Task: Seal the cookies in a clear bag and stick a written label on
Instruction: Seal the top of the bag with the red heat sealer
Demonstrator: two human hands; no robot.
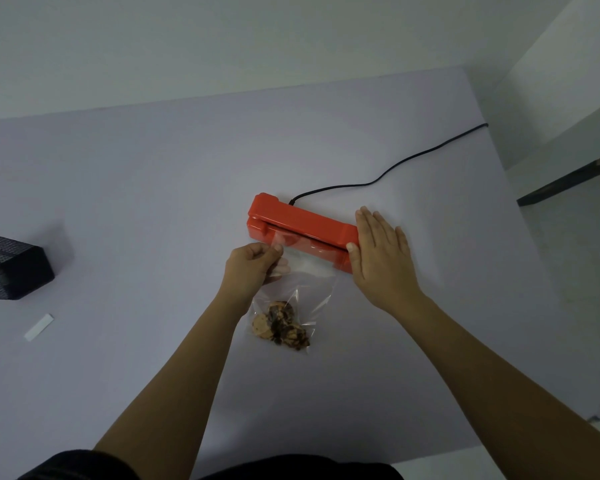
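A clear plastic bag [307, 284] lies on the pale table [153, 188] with several chocolate-chip cookies [280, 325] bunched at its near end. Its open far end reaches into the slot of an orange heat sealer [302, 221]. My left hand [252, 268] pinches the bag's left top corner just in front of the sealer. My right hand [378, 252] rests flat, fingers spread, on the sealer's right end, thumb against its front. A blank white label strip [39, 326] lies far to the left on the table.
A black mesh pen holder [13, 266] with a blue pen stands at the left edge. The sealer's black cord [395, 169] runs back and right off the table. The table's right edge drops to a light floor.
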